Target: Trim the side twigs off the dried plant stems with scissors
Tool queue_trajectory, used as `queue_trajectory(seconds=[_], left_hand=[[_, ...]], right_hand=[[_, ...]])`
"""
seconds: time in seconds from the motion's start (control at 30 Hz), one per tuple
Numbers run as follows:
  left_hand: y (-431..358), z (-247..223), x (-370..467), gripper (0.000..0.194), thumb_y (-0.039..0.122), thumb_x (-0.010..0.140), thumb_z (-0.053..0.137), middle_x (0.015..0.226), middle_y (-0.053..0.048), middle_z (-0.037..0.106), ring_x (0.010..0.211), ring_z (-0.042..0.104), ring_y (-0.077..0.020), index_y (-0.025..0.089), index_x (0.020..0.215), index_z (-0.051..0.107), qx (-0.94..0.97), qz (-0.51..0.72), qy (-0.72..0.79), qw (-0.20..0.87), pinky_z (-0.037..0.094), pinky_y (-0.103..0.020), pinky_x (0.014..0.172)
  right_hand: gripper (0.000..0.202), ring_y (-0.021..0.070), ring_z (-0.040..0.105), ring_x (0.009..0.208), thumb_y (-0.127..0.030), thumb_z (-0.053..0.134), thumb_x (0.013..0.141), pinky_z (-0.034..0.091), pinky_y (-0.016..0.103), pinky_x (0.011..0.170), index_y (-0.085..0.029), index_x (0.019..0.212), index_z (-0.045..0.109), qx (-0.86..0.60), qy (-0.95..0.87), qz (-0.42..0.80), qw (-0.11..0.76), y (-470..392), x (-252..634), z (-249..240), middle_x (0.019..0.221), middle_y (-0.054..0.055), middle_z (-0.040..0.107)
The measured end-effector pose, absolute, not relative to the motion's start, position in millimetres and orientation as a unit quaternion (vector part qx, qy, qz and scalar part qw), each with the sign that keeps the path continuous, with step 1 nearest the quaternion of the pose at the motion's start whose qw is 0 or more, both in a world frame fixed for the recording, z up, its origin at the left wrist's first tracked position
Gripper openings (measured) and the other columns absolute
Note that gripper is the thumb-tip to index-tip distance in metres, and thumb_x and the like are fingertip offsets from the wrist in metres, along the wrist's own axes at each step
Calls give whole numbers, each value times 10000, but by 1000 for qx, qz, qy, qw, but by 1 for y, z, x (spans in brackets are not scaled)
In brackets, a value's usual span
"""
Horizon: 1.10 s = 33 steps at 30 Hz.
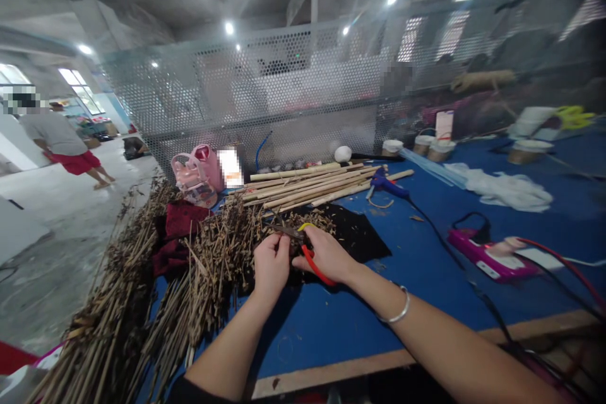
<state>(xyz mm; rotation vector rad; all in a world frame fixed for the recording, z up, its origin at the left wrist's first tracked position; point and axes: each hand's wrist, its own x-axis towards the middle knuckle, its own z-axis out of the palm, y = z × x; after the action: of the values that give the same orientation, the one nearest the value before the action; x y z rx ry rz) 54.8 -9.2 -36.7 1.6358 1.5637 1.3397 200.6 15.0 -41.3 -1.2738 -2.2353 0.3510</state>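
Observation:
My right hand [326,252] is closed around a pair of scissors [310,259] with red and yellow handles, blades pointing left. Close beside the blades, my left hand [273,262] has its fingers pinched together; what sits between them is too small to make out. Both hands are over a black cloth [364,233] strewn with dry plant bits [322,221]. Left of my left hand lies a heap of dried plant stems [213,259], with a dark red cloth [182,221] beside it.
Wooden sticks [303,186] lie behind my hands, near a blue glue gun [386,184]. A pink power strip [492,255] with cords sits right. Pink bottles [203,170] stand before a perforated metal screen [284,88]. At far left, a person [61,136] is on the floor area.

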Motion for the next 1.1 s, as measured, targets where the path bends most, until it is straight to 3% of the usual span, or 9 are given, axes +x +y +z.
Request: queue_trajectory(seconds=[0.17, 0.43, 0.63, 0.83, 1.1], left_hand=[[-12, -33, 54, 329, 344, 837, 396, 566, 14, 513, 551, 441, -100, 151, 611, 537, 619, 494, 569, 218, 312, -206, 535], [-14, -29, 57, 304, 365, 841, 395, 621, 4, 543, 589, 472, -104, 155, 707, 567, 605, 517, 559, 234, 340, -203, 566], [-12, -33, 56, 323, 391, 849, 355, 582, 18, 507, 538, 458, -99, 159, 758, 561, 574, 523, 547, 314, 331, -197, 507], [-11, -30, 56, 311, 343, 845, 378, 594, 19, 482, 575, 425, -98, 154, 636, 510, 616, 501, 551, 256, 311, -203, 543], [-9, -33, 56, 311, 364, 845, 376, 583, 22, 471, 562, 422, -104, 156, 685, 541, 603, 512, 550, 269, 316, -206, 538]], right_hand=[[357, 138, 507, 631, -479, 592, 692, 313, 227, 546, -188, 854, 461, -499, -810, 171, 256, 11, 199, -42, 743, 14, 554], [346, 95, 403, 480, -510, 585, 677, 234, 205, 470, -199, 743, 447, -510, -798, 188, 260, 14, 200, -43, 559, -45, 487], [338, 103, 430, 494, -511, 584, 679, 244, 202, 471, -203, 744, 461, -516, -800, 176, 249, 19, 203, -45, 562, -39, 511], [389, 142, 545, 671, -503, 593, 678, 319, 214, 555, -200, 887, 468, -509, -801, 163, 269, 15, 199, -43, 789, 22, 588], [349, 125, 512, 564, -532, 564, 701, 276, 212, 504, -201, 774, 482, -528, -797, 174, 236, 18, 203, -44, 643, -7, 572]])
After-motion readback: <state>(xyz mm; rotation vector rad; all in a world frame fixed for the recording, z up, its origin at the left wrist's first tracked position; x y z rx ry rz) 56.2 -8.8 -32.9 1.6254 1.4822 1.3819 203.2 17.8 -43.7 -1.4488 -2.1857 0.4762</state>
